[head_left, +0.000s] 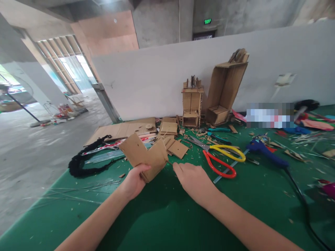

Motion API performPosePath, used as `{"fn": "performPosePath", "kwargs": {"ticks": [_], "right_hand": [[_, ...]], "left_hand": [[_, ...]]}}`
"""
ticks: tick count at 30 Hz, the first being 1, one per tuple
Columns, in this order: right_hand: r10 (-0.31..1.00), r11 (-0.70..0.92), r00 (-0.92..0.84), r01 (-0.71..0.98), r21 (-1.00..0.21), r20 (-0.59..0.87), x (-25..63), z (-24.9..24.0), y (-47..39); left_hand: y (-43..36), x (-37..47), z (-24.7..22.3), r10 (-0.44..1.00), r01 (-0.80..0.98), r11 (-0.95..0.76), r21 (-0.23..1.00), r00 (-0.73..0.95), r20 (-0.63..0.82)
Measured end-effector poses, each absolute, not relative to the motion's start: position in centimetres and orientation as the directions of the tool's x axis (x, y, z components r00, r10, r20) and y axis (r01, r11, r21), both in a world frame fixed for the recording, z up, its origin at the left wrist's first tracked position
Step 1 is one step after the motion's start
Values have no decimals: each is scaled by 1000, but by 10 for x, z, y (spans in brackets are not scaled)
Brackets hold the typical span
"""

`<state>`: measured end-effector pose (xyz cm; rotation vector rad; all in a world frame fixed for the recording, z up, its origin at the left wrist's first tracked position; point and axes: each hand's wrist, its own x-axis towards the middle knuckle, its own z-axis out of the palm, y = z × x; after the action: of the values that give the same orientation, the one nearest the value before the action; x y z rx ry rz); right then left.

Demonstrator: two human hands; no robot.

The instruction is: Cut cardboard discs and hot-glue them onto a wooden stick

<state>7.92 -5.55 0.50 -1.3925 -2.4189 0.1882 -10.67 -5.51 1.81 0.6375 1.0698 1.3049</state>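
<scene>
My left hand (134, 182) grips a folded cardboard piece (138, 153) at its lower edge, thumb on the near face. The piece is held above the table, with a V-shaped gap between two upright flaps and a small hole in the left flap. Close to its right side, my right hand (193, 179) pinches a thin dark stick (170, 162). The stick's far end meets the cardboard's right flap; whether it goes through I cannot tell. Just behind lie small cardboard squares (178, 149). To the right are scissors (206, 148) with one yellow and one red handle.
A blue glue gun (269, 153) with a black cord lies right on the green table (167, 223). Two cardboard structures (190, 99) (226, 87) stand against the white partition (151, 80). Black yarn (78, 167) and clear sticks (102, 157) lie left. Scraps are scattered around.
</scene>
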Motion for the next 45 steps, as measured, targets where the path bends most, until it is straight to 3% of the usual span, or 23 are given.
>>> {"fn": "performPosePath", "kwargs": {"ticks": [4,6,10,14,16,17,20,22,24,27,29,33,39,43,45], "right_hand": [[959,263,-248,615,-743,133,73,5,-53],[984,110,-177,465,-878,30,69,6,-52],[975,-62,-181,334,-941,-129,67,9,-50],[972,-69,-192,315,-947,-134,72,11,-49],[974,102,-227,464,-880,-7,76,12,-49],[957,235,-278,588,-774,80,79,12,-49],[833,548,-506,811,-206,223,84,13,-51],[771,613,-594,790,-18,231,85,12,-52],[788,604,-570,789,-111,231,84,10,-51],[898,437,-404,780,-447,172,78,8,-49],[946,311,-295,721,-619,132,74,6,-46],[985,89,-173,532,-842,-5,69,3,-43],[960,-151,-186,280,-948,-208,69,8,-43],[969,-95,-188,310,-946,-158,73,11,-42],[977,40,-206,410,-911,-50,76,12,-43]], "left_hand": [[-57,-106,17,967,-420,177,890,-95,-237],[-56,-106,14,972,-400,161,902,-95,-216],[-56,-108,8,984,-364,138,921,-51,-168],[-56,-109,10,982,-387,128,913,-82,-173],[-57,-107,13,976,-410,131,903,-109,-191],[-57,-107,15,973,-418,138,898,-111,-202],[-57,-104,17,968,-438,175,882,-89,-236],[-57,-103,16,967,-455,182,871,-75,-242],[-56,-102,15,969,-466,173,868,-78,-236],[-56,-101,15,967,-461,160,873,-102,-231],[-57,-100,15,963,-455,162,876,-120,-241],[-58,-98,16,961,-432,164,887,-134,-243],[-58,-101,12,969,-429,149,891,-114,-217],[-58,-100,14,969,-450,147,881,-111,-219],[-59,-99,16,962,-462,160,872,-127,-243]]}}
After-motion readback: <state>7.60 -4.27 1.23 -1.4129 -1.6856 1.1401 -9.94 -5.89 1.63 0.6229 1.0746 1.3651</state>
